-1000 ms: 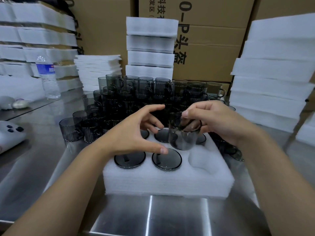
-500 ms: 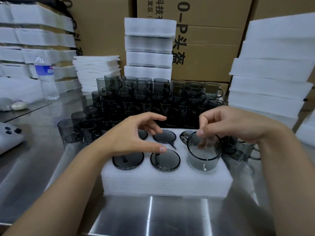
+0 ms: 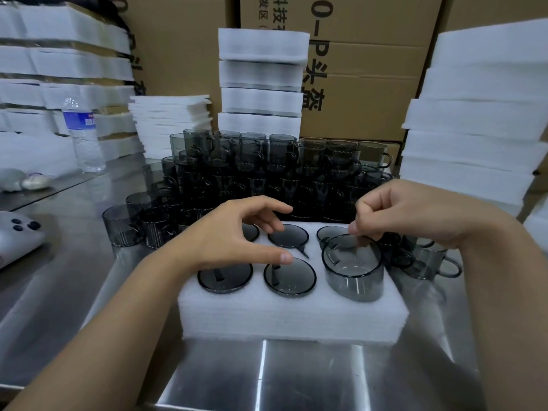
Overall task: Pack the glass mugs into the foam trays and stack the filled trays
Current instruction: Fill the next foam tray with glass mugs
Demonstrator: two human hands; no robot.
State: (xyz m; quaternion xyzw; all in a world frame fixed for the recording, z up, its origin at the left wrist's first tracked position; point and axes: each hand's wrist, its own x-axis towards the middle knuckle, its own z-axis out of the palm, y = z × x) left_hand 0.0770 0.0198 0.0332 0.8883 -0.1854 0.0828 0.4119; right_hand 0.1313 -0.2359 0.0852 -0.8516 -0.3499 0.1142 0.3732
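Right hand (image 3: pixel 409 215) grip pinching far rim of mug (image 3: pixel 353 280); left hand (image 3: pixel 234 235) arched over foam tray (image 3: pixel 296 318), grip wide.

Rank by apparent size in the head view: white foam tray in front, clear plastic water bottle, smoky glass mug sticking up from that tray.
1. White foam tray: largest by far.
2-3. Clear plastic water bottle and smoky glass mug: look about alike; the bottle stands farther back, so no ranking.
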